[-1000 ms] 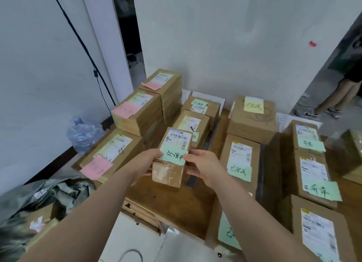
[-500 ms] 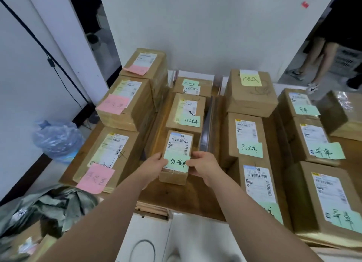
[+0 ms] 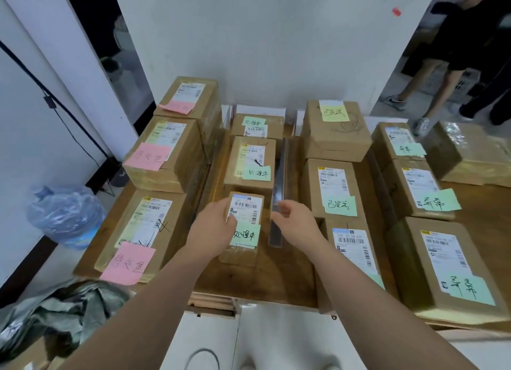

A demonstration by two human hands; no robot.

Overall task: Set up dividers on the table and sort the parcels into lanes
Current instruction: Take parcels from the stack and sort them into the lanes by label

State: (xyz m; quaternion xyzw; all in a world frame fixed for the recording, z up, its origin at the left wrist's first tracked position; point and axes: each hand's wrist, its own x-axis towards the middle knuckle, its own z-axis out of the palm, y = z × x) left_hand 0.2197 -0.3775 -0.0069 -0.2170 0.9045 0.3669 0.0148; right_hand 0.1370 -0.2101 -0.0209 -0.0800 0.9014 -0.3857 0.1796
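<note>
The left hand [image 3: 213,228] lies on the left side of a small parcel [image 3: 243,228] at frame centre, thumb on its label. Just right, the right hand [image 3: 294,221] hangs loosely curled, holding nothing, beside a dark divider strip [image 3: 278,187]. The parcel sits nearest in a lane of green-noted boxes [image 3: 250,165] on the wooden table [image 3: 276,281]; pink-noted boxes [image 3: 163,153] fill the left.

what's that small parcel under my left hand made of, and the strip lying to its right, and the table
Small parcel: brown cardboard, matte, with glossy tape at its near end and a paper label. Strip: looks like clear glossy plastic or acrylic, since it reflects light; uncertain. Table: wood with visible grain and a slight sheen.
</note>
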